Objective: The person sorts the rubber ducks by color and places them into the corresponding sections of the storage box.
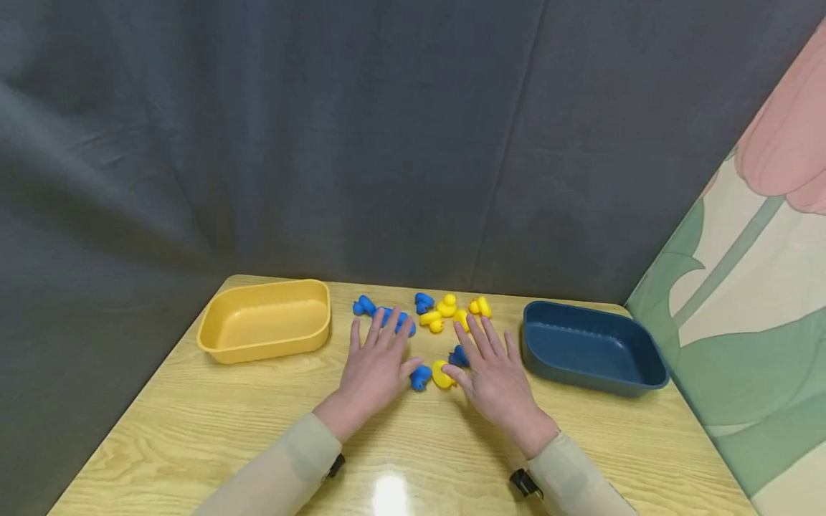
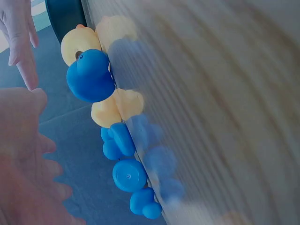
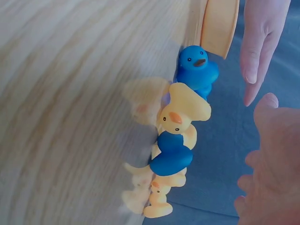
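Prob. v. early on: nothing in hand yet, all visible blue rubber ducks [image 1: 420, 378] & yellow rubber ducks [image 1: 442, 374] loose on wood-grain table [image 1: 161, 430], some near, most far, btwn yellow bin [image 1: 264, 322] at left & navy bin [image 1: 590, 351] at right. Blues mostly left, yellows mostly right. Above ducks: left hand [image 1: 376, 369] & right hand [image 1: 494, 380], both w/ fingers straight & spread, pinching nothing. No brands, labels or legible txt in view.

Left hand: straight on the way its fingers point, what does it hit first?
Probably the dark curtain behind the table; the left hand appears above the blue ducks and should pass over them. Height is hard to judge, so it might brush those ducks first.
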The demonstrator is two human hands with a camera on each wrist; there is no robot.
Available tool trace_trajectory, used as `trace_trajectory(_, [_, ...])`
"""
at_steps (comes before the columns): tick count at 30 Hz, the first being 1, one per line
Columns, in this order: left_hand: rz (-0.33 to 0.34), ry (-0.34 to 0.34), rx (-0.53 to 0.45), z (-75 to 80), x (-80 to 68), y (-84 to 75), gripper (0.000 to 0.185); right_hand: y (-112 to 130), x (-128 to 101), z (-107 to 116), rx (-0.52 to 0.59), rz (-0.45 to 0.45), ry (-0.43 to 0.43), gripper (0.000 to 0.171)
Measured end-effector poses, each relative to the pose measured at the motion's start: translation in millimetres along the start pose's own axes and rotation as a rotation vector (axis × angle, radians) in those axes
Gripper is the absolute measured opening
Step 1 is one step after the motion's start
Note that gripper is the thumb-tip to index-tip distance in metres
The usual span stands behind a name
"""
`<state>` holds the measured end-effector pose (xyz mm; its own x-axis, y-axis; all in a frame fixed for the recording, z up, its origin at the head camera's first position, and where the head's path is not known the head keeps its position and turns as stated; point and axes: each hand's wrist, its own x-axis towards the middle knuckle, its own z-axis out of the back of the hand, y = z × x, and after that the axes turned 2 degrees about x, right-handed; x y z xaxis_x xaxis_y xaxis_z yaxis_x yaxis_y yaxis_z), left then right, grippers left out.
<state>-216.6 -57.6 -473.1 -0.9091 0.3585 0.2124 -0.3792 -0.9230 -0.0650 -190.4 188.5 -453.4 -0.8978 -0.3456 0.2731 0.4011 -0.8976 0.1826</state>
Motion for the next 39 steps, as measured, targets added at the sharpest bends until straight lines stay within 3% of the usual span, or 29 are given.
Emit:
trace_trajectory(13, [0.029, -0.022, -0.034, 7.2, -3.8, 10.2, 0.078, 3, 5, -2, 0.022, -0.001, -0.034, 0.085])
trace_trajectory(27, [0.113, -0.056, -0.052, 18.3, -10.2, 43.6, 0.08, 11, 16, -10, 0.04, -0.015, -0.042, 0.09])
trace_trajectory(39, [0.162, -0.105, -0.108, 26.4, -21.2, 75.3, 0.078, 23, 20, -18, 0.115, 0.036, -0.091, 0.086])
